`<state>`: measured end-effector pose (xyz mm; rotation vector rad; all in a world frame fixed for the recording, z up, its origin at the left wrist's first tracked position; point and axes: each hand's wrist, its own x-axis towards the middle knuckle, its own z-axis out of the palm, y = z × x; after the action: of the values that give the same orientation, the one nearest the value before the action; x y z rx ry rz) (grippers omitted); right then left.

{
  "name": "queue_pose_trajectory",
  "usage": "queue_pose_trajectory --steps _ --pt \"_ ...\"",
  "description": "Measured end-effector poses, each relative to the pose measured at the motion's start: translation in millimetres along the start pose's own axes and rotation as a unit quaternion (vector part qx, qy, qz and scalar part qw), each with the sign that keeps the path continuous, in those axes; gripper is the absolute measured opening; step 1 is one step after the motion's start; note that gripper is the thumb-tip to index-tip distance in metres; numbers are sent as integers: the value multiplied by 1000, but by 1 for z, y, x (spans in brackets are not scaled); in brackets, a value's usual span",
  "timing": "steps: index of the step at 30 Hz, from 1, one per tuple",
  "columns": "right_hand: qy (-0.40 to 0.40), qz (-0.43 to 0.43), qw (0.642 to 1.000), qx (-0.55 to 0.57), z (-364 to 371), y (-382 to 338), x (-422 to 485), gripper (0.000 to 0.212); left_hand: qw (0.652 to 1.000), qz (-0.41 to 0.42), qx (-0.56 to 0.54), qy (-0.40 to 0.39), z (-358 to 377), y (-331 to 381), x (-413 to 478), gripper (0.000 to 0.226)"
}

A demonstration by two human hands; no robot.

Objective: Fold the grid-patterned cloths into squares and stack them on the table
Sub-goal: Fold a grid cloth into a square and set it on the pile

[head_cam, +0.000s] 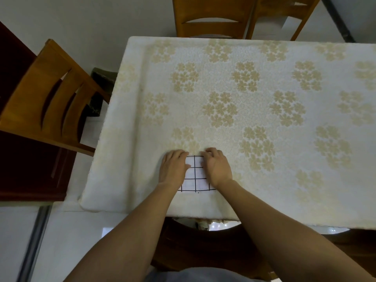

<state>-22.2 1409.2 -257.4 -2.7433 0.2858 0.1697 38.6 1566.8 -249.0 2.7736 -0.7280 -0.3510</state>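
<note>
White grid cloth [196,174] on floral tablecloth [270,127]

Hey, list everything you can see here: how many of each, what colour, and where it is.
tablecloth: one, cream with tan flowers, centre and right of view
grid-patterned cloth: one, white with black lines, near the tablecloth's near edge, under both hands
wooden chairs: three, brown, one at the left, two at the far side
furniture piece: one, dark red, far left
left hand: on the cloth's left side, pressing flat
right hand: on the cloth's right side, fingers bent at its far edge
</note>
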Motion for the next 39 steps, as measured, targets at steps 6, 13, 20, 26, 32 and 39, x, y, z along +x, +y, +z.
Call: queue_pose_trajectory --steps 6,13,20,26,32,39 --pt "3 19 1000 24 -3 11 10 30 999 -14 -30 -5 1 -5 12 36" --pt "19 26 998 57 0 15 13 23 999 -11 -42 1 3 -10 16 31" --pt "8 33 997 75 -3 18 16 19 999 -23 -37 10 4 -10 21 26" --pt "11 43 996 80 -5 17 17 20 997 -30 -73 18 5 -13 25 22" --pt "29 45 997 57 -6 15 21 21 996 -23 -78 30 7 -15 27 19" --pt "53 -2 998 -24 1 13 17 27 998 23 1 65 8 -2 18 37"
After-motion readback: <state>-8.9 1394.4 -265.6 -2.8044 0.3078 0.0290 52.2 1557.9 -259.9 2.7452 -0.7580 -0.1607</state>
